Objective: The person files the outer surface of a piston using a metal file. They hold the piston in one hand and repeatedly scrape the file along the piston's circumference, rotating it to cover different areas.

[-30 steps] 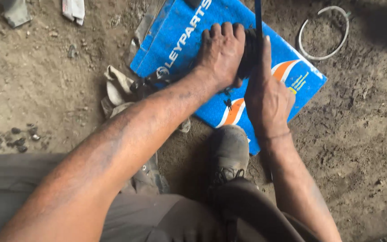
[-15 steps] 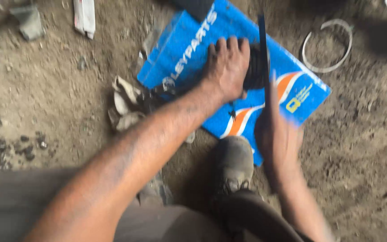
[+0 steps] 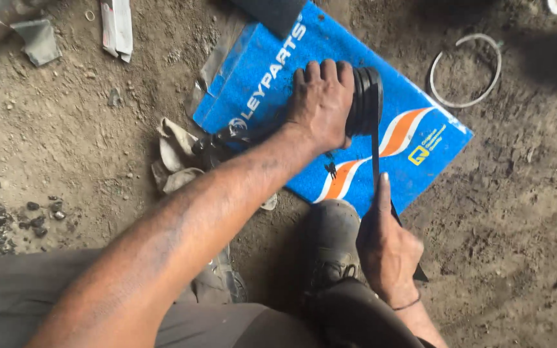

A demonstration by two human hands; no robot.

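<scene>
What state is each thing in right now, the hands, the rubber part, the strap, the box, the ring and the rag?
left hand: grip closed over the ribbed black rubber boot, pressing it on the box
right hand: grip closed on the black strap
black strap: pulled taut from the boot
blue cardboard box: flattened on the dirt floor
metal ring: open, lying loose on the floor
rag: crumpled beside the box
</scene>
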